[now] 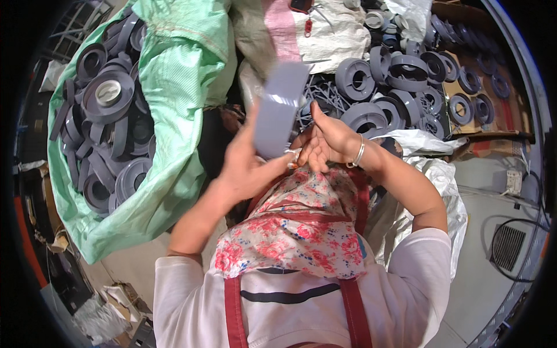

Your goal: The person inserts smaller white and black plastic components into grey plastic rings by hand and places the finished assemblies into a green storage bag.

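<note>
In front of my chest, my left hand grips a grey plastic ring by its left and lower side. The ring is tilted, its broad outer rim showing, and it is smeared by motion. Close by on the right is my right hand, palm partly showing, thumb raised and fingers loosely apart; I see nothing held in it. A small white and orange patch shows at my left thumb tip, too small to make out. Beyond my hands lies a heap of thin grey plastic scraps.
At left, a green woven sack holds many grey rings. More grey rings are piled at the back right, beside flat ones on cardboard. White sacking hangs at right; a black cable loops near the floor.
</note>
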`<move>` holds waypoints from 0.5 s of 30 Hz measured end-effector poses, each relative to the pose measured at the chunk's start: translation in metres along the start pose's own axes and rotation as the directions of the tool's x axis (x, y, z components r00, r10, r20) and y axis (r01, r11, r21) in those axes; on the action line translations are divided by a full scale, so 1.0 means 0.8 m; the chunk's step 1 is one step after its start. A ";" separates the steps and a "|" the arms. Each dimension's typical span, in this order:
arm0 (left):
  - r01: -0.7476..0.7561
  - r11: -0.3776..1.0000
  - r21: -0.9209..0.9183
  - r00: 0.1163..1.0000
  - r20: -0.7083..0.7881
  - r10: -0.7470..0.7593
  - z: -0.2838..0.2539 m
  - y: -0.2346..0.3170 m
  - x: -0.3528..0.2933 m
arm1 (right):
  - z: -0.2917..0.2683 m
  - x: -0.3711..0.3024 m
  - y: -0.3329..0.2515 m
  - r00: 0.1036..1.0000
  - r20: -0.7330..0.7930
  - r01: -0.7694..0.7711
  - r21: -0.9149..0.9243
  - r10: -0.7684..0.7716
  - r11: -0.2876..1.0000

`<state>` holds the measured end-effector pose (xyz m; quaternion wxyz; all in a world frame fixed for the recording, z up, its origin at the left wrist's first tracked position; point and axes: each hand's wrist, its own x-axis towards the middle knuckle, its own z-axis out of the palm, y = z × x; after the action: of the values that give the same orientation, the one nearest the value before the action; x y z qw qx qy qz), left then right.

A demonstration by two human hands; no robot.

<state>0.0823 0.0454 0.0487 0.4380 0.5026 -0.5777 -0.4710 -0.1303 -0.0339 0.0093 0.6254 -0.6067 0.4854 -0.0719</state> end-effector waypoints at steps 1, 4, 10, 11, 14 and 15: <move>-0.127 0.981 0.147 0.985 -0.101 0.142 -0.025 0.021 0.009 | -0.015 0.004 0.008 0.993 -0.015 0.108 -0.221 -0.114 0.969; -0.412 0.747 0.521 0.738 -0.289 0.609 -0.084 0.059 0.040 | -0.071 0.012 0.072 0.861 -0.130 0.103 -0.902 -0.492 0.419; -0.399 0.914 0.079 0.894 -0.188 0.406 -0.047 0.074 0.022 | -0.131 0.016 0.132 0.896 -0.289 -0.224 -0.950 -0.338 0.219; -0.334 0.942 -0.031 0.936 -0.130 0.328 -0.037 0.071 0.019 | -0.123 0.011 0.114 0.844 -0.363 -0.263 -0.922 -0.396 0.285; -0.002 0.959 0.283 0.988 0.148 -0.042 0.012 -0.020 0.010 | -0.080 0.017 0.037 0.768 -0.534 -0.194 -0.720 -0.353 0.666; -0.359 0.768 0.530 0.933 0.175 0.314 0.033 -0.042 0.009 | -0.058 0.020 0.028 0.812 -0.483 -0.064 -0.631 -0.327 0.773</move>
<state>0.0609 0.0393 0.0116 0.3283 0.4775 -0.7858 -0.2161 -0.1653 -0.0716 -0.0078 0.2094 -0.7619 0.5988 -0.1310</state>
